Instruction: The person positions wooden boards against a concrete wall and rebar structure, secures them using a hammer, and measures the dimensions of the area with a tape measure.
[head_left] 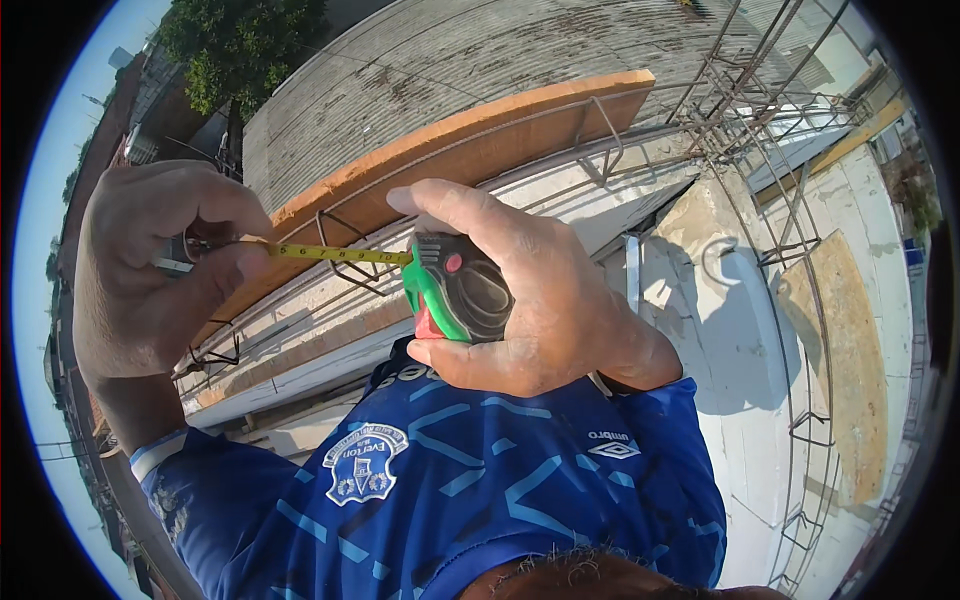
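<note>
Head view: below the orange-brown board [510, 152], the right hand [545, 285] is gripping the green-and-black tape measure [460, 285] with a closed grasp; left of the board, the left hand [160, 265] is pinching the extended yellow blade [340, 254] tightly.

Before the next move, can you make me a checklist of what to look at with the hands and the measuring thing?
1. Tape measure in the right hand: ok, the grip wraps its case.
2. Yellow tape blade straight between the hands: ok.
3. Left hand pinching the blade: ok.
4. Blade's end placed: cannot tell, not clear at the left hand.
5. Blade touching the wooden plank: cannot tell from this one view.
6. Hands covered: not ok, both are bare.
</note>
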